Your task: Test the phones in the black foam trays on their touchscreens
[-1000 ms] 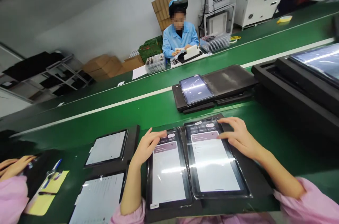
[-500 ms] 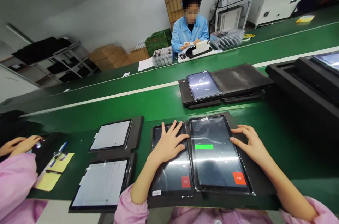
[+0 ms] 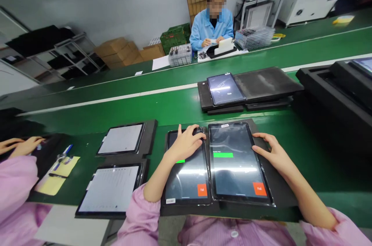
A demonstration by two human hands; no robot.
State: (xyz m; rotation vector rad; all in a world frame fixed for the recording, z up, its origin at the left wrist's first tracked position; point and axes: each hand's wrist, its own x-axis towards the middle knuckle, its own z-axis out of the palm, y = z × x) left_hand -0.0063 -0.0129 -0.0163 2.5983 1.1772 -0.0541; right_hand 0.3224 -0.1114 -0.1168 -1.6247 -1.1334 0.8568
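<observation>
Two dark-screened tablets lie side by side on black foam pads before me. Over the upper part of the left tablet is my left hand, its fingers apart and bent towards the upper right corner. A green bar on that screen is partly covered by the hand. The right tablet shows a green bar and a red "Fail" box; a red box shows on the left one too. My right hand touches the right tablet's right edge, thumb and fingers apart.
Two light-screened tablets lie to the left. Beyond my pair, another tablet rests on black foam. Black foam trays stand at the right. A co-worker in pink sits left; another in blue sits across the green bench.
My left hand's spread fingers have drawn in and bent near the left tablet's upper right corner. A green bar now shows on that tablet. My right hand stays at the edge.
</observation>
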